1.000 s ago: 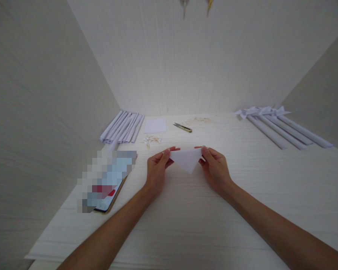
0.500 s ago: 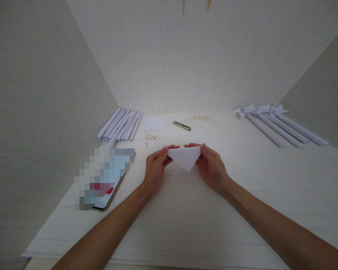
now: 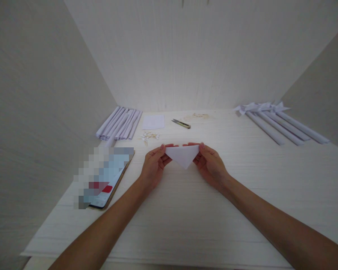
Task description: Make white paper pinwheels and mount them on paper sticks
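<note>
A white sheet of paper (image 3: 183, 155), folded into a triangle with its point toward me, is held above the middle of the table. My left hand (image 3: 154, 164) pinches its left corner, thumb on top and fingers behind. At the right corner, my right hand (image 3: 211, 162) grips it the same way. The fingertips of both hands show behind the long folded edge, nearly meeting. Part of the fingers is hidden by the paper.
Rolled paper tubes (image 3: 119, 123) lie at the back left, beside a flat white paper square (image 3: 153, 122). Near it are small white-tipped sticks (image 3: 150, 136) and thread snips (image 3: 181, 123). A phone (image 3: 108, 187) lies left; paper tubes with pointed folded tops (image 3: 281, 127) lie right.
The folded paper and both hands have shifted very slightly left in view. My grip on both corners is unchanged, and the view has moved a little.
</note>
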A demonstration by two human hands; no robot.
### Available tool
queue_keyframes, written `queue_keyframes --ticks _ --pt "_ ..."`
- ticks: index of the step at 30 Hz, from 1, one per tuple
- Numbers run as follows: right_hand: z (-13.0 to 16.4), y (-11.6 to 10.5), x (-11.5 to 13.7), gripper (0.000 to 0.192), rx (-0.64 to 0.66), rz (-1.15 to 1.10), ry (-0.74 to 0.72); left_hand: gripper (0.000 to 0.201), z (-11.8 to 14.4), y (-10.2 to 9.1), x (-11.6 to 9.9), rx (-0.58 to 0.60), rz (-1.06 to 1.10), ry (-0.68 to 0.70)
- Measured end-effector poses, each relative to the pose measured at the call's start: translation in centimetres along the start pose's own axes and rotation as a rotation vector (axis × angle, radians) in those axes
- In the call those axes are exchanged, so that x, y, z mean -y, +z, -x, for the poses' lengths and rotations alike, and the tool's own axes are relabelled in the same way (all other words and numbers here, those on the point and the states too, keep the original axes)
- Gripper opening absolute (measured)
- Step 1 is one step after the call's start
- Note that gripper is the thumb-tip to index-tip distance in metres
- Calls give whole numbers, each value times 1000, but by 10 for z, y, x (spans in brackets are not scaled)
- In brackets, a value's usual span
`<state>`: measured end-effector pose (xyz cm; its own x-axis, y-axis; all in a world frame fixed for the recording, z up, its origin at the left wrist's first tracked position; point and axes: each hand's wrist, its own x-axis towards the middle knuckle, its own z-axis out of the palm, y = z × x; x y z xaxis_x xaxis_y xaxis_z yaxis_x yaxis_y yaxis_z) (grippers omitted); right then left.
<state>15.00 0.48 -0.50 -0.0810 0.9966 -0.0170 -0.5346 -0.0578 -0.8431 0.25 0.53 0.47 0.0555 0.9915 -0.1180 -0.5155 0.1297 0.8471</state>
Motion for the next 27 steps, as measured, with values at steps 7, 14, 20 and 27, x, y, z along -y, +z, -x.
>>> queue_keyframes --ticks 7,14,20,27 --pt "-1 -1 -1 25 20 -32 29 19 -2 -1 0 20 2 -44" --pt "-2 -2 -1 22 54 -72 58 21 -3 -3 0 56 57 -103" --pt "1 -2 -2 22 72 -62 83 22 0 -1 1 65 144 -177" --pt "-1 -1 0 24 -17 -23 44 17 -1 -1 3 104 43 -126"
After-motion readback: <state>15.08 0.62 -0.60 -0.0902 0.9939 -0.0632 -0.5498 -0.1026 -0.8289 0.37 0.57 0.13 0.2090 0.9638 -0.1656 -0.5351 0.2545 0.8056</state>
